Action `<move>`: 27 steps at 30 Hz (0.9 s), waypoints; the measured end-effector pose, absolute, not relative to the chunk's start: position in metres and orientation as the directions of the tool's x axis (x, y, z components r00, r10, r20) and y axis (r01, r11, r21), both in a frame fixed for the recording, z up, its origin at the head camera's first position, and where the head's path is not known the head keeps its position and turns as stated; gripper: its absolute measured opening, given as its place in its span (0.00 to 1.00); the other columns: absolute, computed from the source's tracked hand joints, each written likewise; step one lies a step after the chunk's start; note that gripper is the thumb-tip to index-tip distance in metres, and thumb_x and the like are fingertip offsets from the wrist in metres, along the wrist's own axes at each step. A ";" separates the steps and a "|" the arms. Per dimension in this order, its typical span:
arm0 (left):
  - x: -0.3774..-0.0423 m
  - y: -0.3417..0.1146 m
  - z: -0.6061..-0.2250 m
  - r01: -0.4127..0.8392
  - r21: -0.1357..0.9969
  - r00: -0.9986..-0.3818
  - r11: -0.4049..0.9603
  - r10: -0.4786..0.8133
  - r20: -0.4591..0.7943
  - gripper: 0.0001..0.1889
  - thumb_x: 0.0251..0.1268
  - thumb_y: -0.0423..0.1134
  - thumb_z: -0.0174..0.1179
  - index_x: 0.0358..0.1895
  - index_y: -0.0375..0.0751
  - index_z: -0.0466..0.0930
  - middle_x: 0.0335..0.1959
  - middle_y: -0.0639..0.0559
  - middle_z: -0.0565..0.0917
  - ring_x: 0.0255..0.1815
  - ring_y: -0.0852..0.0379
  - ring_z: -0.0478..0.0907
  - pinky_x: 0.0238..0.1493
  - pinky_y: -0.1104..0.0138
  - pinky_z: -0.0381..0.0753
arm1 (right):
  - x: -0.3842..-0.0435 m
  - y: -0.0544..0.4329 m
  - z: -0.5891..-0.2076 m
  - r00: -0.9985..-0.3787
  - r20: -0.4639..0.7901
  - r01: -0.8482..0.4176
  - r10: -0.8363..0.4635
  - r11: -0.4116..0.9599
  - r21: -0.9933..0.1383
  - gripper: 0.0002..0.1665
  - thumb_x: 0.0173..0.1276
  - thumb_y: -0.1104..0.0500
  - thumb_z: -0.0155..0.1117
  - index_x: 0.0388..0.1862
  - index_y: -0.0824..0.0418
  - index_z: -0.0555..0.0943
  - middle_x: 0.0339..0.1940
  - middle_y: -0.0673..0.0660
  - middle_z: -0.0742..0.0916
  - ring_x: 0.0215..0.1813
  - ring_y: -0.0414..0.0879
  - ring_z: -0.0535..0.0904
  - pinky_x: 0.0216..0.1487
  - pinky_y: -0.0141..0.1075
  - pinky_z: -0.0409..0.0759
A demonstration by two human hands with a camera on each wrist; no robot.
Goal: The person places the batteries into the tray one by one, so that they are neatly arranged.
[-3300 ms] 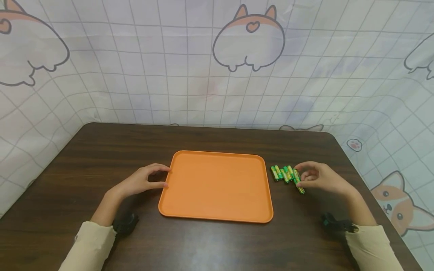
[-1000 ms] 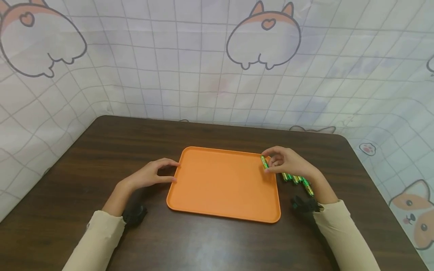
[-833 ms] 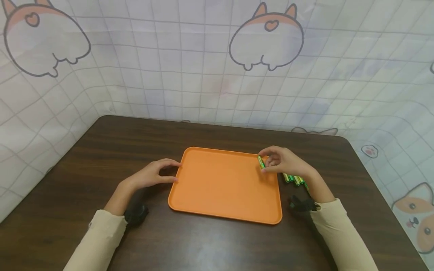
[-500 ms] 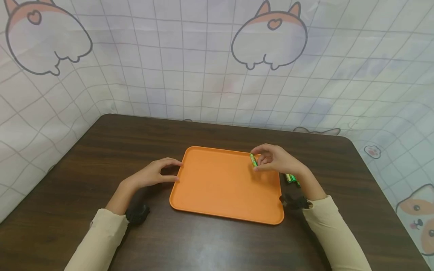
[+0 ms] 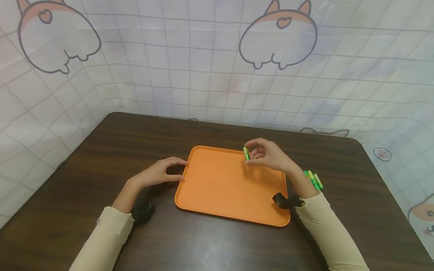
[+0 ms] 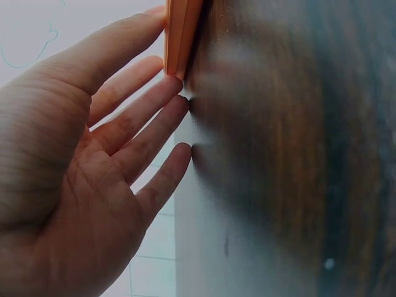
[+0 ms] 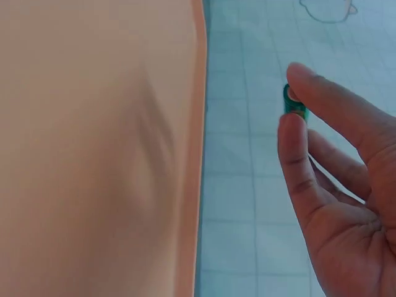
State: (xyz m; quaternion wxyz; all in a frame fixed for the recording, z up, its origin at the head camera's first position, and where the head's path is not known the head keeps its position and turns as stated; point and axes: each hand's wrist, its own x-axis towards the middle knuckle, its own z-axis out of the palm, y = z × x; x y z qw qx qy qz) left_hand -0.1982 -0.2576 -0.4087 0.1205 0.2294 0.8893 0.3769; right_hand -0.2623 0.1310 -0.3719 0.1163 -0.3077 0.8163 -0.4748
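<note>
My right hand (image 5: 271, 156) pinches a green and yellow battery (image 5: 246, 153) between thumb and fingers, above the far right part of the orange tray (image 5: 223, 188). In the right wrist view the battery (image 7: 296, 105) shows end-on between the fingertips, apart from the tray (image 7: 197, 154). My left hand (image 5: 157, 174) touches the tray's left rim with relaxed, spread fingers. Its thumb and some fingertips meet the tray's edge (image 6: 176, 43) in the left wrist view, while lower fingertips rest on the table.
Several more green batteries (image 5: 313, 180) lie on the dark wooden table (image 5: 210, 248) right of the tray, partly behind the right forearm. A black wrist camera (image 5: 285, 201) on the right arm overlaps the tray's right edge. A patterned cloth (image 5: 203, 67) hangs behind the table.
The right hand has picked up a battery from the group and carried it leftward over the tray. The left hand has stayed at the tray's left rim. The head view has shifted slightly.
</note>
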 end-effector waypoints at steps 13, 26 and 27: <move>-0.198 -0.257 -0.408 0.314 0.724 -0.868 0.614 0.495 -0.043 0.29 0.65 0.45 0.66 0.66 0.38 0.72 0.65 0.40 0.73 0.68 0.41 0.66 0.66 0.45 0.66 | -0.263 0.095 -0.380 -0.792 0.105 -0.361 -0.602 0.322 -0.875 0.33 0.56 0.64 0.76 0.60 0.69 0.73 0.35 0.59 0.87 0.36 0.46 0.84 0.45 0.32 0.81; -0.197 -0.258 -0.410 0.313 0.721 -0.873 0.618 0.486 -0.037 0.28 0.64 0.45 0.66 0.65 0.39 0.73 0.65 0.42 0.73 0.68 0.43 0.67 0.66 0.47 0.68 | -0.265 0.066 -0.395 -0.792 0.068 -0.310 -0.606 0.303 -0.901 0.33 0.57 0.64 0.75 0.60 0.69 0.73 0.30 0.56 0.87 0.34 0.47 0.84 0.40 0.32 0.81; -0.197 -0.258 -0.410 0.315 0.722 -0.872 0.616 0.489 -0.037 0.28 0.64 0.45 0.66 0.65 0.39 0.73 0.65 0.42 0.73 0.68 0.43 0.67 0.65 0.47 0.68 | -0.265 0.064 -0.396 -0.790 0.067 -0.311 -0.610 0.304 -0.901 0.33 0.57 0.64 0.75 0.60 0.69 0.73 0.30 0.56 0.87 0.33 0.47 0.84 0.40 0.32 0.80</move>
